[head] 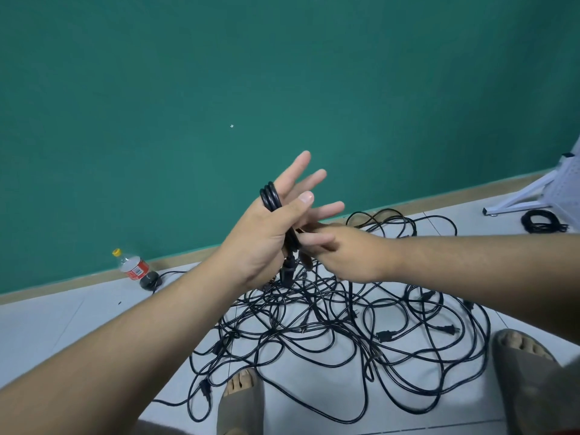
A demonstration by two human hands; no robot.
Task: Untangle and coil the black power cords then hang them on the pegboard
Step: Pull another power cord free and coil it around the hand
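A tangled heap of black power cords [329,324] lies on the pale tiled floor between my feet. My left hand [270,233] is raised above it, fingers straight and spread, with a few loops of a black cord [270,196] wound over the hand; the thumb presses the loops against the palm. A plug end of that cord [288,271] hangs below the palm. My right hand [351,255] is just right of it, fingers curled and pinching the same cord near the left palm. The white pegboard [565,189] stands at the far right edge.
A coiled black cord [541,221] lies on the floor beside the pegboard's white stand [521,196]. A plastic bottle with a red label and yellow cap [133,268] lies by the green wall at left. My sandalled feet [240,400] are at the bottom.
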